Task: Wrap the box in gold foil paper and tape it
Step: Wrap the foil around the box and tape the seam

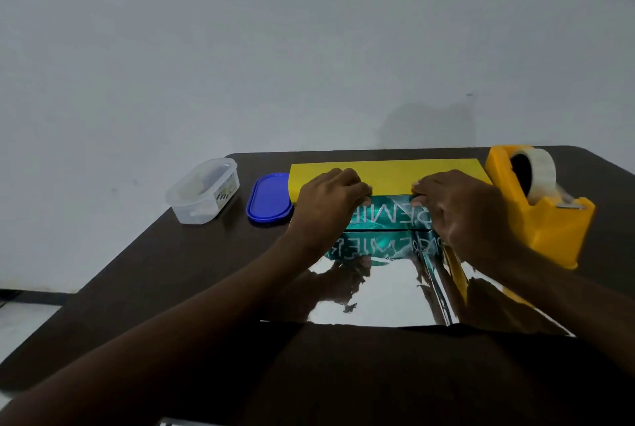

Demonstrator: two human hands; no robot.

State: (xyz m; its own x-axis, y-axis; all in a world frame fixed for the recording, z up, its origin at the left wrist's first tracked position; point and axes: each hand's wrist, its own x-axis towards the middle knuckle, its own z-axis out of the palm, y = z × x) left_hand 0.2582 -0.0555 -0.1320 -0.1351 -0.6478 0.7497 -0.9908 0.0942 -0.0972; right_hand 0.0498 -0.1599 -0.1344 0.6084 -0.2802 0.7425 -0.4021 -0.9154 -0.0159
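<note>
Box (391, 216): a teal box with pale lettering on its near face, standing on the foil at the far middle of the table, between the 2 hands. Its top is covered by a yellow-looking flap of the paper.
Foil paper (374, 291): a mirror-bright sheet spread flat under and in front of the box, reflecting the box's lettering and both arms. Its far part (388, 173) is drawn up over the box and shows as flat yellow; a yellow strip also shows along the sheet's right side.
Left hand (331, 200): lies on the box's left end, fingers curled down over the paper's edge at the top front of the box, pinching it against the box.
Right hand (457, 205): on the box's right end, fingers curled the same way onto the paper's edge, gripping it.
Tape dispenser (539, 209): a yellow block just right of the box, carrying 1 roll of clear tape (537, 173).
Container (202, 190): a clear plastic tub, lid off, well left of the box near the table's far left edge; its contents are too blurred to tell.
Lid (269, 198): blue, oval, flat on the table between the tub and the box.
Table (171, 271): dark brown, smooth, with rounded far corners.
Room: a plain pale wall (275, 47) behind the table; a strip of light floor (20, 319) at lower left.
</note>
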